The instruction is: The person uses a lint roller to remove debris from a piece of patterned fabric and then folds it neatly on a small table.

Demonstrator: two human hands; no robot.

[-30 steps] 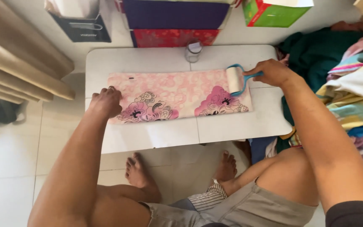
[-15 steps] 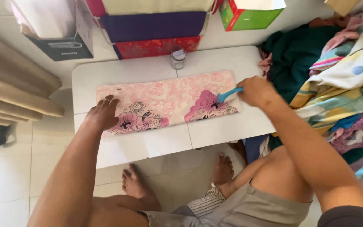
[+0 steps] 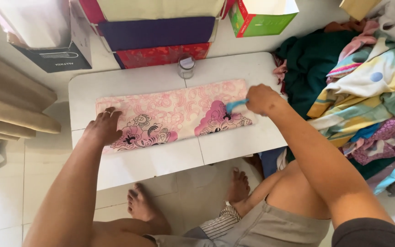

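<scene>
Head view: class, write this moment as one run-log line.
left hand: flat on folded pink patterned cloth | right hand: grips blue-handled tool on cloth | surface: low white table | nearby: small glass jar

A low white table [image 3: 152,164] is seen at frame centre, with a folded pink patterned cloth [image 3: 174,114] laid flat across it. The cloth's left end is pressed down by the left hand [image 3: 105,127], fingers spread. At the cloth's right end a blue-handled tool [image 3: 235,105] is gripped in the right hand [image 3: 262,99]; its head is hidden. A small glass jar [image 3: 186,67] is set at the table's top edge. Stacked boxes [image 3: 161,32] are seen along the top, a heap of coloured fabrics [image 3: 366,91] at right.
</scene>
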